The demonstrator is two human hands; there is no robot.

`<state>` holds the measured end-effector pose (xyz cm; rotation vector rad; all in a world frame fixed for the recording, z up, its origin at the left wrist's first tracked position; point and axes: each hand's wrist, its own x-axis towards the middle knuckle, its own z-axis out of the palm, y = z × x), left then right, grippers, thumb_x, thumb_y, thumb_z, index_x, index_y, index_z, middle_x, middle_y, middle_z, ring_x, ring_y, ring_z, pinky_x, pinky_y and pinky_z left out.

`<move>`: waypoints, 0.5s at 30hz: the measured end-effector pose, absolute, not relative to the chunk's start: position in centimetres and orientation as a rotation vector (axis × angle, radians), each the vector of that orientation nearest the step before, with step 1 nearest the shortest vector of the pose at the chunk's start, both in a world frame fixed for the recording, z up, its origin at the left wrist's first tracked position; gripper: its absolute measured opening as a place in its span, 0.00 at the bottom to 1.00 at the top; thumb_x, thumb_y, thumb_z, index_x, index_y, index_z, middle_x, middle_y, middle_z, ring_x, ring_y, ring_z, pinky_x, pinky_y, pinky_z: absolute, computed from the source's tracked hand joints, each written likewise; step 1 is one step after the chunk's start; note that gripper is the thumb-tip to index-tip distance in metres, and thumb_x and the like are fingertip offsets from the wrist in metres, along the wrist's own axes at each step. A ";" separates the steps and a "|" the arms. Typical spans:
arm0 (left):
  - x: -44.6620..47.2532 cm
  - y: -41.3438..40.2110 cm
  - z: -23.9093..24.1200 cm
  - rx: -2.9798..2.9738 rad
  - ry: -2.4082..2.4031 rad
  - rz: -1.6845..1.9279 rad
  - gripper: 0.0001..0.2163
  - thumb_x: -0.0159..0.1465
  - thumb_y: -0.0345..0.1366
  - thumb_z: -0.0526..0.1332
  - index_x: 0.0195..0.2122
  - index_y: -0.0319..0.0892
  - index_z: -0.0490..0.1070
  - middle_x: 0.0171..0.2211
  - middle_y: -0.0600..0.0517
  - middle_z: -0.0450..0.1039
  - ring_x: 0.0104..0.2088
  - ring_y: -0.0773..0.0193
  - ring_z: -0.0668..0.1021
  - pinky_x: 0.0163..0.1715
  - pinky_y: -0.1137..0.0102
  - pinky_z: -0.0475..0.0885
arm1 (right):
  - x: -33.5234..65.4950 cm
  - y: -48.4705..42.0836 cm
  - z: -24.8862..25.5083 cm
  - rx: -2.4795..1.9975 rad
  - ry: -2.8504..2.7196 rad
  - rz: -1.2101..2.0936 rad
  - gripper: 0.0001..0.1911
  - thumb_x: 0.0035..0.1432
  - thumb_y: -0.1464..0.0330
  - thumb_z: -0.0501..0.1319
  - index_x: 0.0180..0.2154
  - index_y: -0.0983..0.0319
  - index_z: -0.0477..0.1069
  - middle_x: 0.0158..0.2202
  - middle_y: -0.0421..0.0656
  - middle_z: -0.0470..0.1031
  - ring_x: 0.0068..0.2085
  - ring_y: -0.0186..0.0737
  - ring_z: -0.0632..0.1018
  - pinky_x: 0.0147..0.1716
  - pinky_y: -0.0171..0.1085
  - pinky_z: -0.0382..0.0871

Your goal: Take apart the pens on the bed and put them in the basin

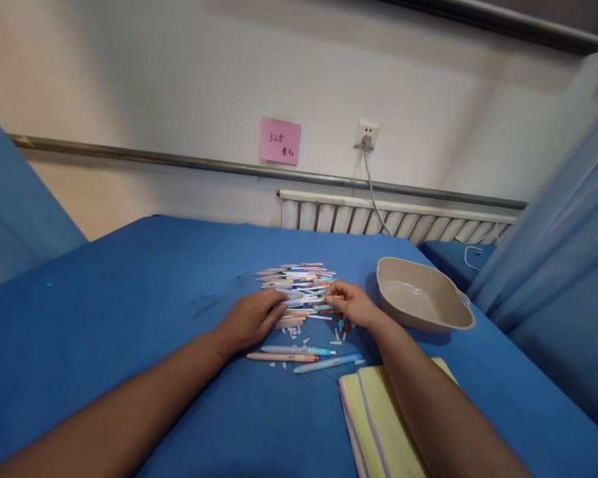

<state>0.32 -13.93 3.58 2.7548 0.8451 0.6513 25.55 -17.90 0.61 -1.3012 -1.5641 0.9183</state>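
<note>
A heap of pastel pens and pen parts lies on the blue tablecloth in the middle. My left hand rests at the heap's near left edge, fingers curled over some pen pieces. My right hand sits at the heap's right edge, fingertips pinched on a small pen part. Three whole pens lie side by side just in front of my hands, with small white caps scattered around them.
A beige oval basin stands to the right of the heap. A folded yellow cloth lies under my right forearm. Blue curtains hang left and right. A radiator, a wall socket with cable and a pink note sit behind.
</note>
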 end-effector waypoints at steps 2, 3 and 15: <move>0.0 -13.7 4.1 2.802 0.822 0.631 0.12 0.66 0.38 0.48 0.41 0.40 0.69 0.37 0.47 0.72 0.38 0.61 0.74 0.39 0.68 0.67 | 26.3 -17.7 0.3 -1.301 -1.507 0.928 0.10 0.50 0.62 0.60 0.27 0.62 0.67 0.23 0.35 0.67 0.23 0.30 0.67 0.23 0.30 0.63; -0.1 -13.7 4.4 2.825 0.804 0.622 0.12 0.66 0.38 0.48 0.41 0.40 0.69 0.37 0.47 0.72 0.38 0.61 0.73 0.39 0.68 0.67 | 26.6 -17.5 0.1 -1.299 -1.479 0.941 0.10 0.49 0.61 0.60 0.27 0.62 0.66 0.23 0.35 0.67 0.23 0.30 0.67 0.23 0.30 0.64; 0.5 -15.2 5.3 2.845 0.776 0.522 0.08 0.63 0.37 0.53 0.37 0.42 0.70 0.34 0.49 0.71 0.35 0.62 0.73 0.34 0.71 0.66 | 26.1 -17.1 -0.2 -1.392 -1.525 0.768 0.07 0.51 0.64 0.59 0.27 0.62 0.67 0.25 0.37 0.69 0.27 0.32 0.69 0.29 0.31 0.64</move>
